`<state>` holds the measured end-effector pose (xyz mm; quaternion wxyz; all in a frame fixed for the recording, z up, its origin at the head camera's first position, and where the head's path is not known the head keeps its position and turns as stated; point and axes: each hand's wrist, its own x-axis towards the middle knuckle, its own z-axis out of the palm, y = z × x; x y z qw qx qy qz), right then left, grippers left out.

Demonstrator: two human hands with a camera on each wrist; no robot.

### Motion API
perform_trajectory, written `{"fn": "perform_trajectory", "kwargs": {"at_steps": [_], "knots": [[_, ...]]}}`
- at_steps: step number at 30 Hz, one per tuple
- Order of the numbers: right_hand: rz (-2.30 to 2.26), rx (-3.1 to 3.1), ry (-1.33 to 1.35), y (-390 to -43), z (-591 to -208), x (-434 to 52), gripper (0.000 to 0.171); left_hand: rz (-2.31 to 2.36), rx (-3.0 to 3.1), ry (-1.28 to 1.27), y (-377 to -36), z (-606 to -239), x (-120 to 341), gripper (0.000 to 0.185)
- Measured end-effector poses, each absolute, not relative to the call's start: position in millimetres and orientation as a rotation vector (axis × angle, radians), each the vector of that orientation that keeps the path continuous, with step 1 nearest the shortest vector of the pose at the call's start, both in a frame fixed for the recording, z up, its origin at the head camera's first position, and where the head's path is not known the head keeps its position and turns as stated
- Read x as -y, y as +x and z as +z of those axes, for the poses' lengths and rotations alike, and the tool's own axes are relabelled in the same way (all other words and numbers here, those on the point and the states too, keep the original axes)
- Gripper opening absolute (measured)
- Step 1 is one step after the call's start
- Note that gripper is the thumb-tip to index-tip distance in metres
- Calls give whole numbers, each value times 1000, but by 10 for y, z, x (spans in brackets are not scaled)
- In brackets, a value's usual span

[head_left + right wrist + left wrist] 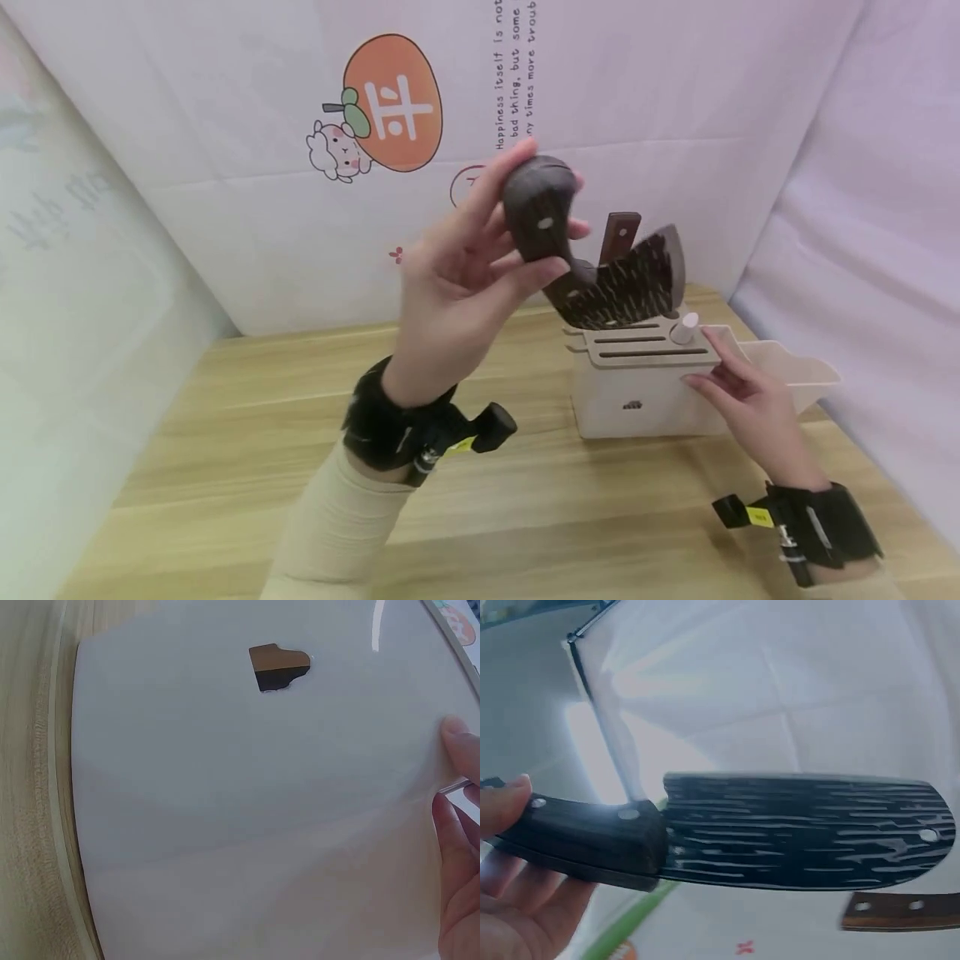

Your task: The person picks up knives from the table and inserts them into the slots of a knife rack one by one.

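My left hand point(453, 292) grips a cleaver by its dark riveted handle, raised above the knife holder. The cleaver point(795, 832) has a broad black blade with a streaked pattern and a small hole near its tip. In the head view the blade overlaps the far part of the holder's slotted top. At the right, my right hand point(757, 412) pinches the upper edge of the white knife holder point(637, 408), thumb on its front wall. Another knife's brown riveted handle point(619, 237) sticks up from behind the cleaver blade; its own blade is hidden.
The knife holder stands on a wood-grain table point(300, 467). A small white knob point(684, 327) rises from its top, and a pale scoop-shaped tray point(795, 371) juts from its right end. White cloth point(247, 100) with printed drawings and lettering hangs behind.
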<state>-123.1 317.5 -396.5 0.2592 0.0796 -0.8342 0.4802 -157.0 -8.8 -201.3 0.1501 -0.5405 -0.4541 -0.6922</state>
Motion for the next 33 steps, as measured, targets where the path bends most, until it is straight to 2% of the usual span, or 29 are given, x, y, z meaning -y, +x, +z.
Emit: {"fn": "perform_trajectory", "kwargs": {"at_steps": [8, 15, 21, 33], "knots": [[1317, 2324, 195, -1257, -4015, -3153, 73, -2043, 1459, -1547, -1689, -2273, -65, 60], [1306, 2293, 245, -1270, -3959, -3157, 76, -2049, 1501, -1564, -1756, -2309, -99, 61], [1314, 2257, 261, -1269, -3950, -3132, 73, -2097, 1605, -1582, -1873, -2400, -318, 61], [1364, 2242, 194, -1229, -3977, -3142, 70, -2268, 1780, -1564, -2107, -2957, -764, 61]]}}
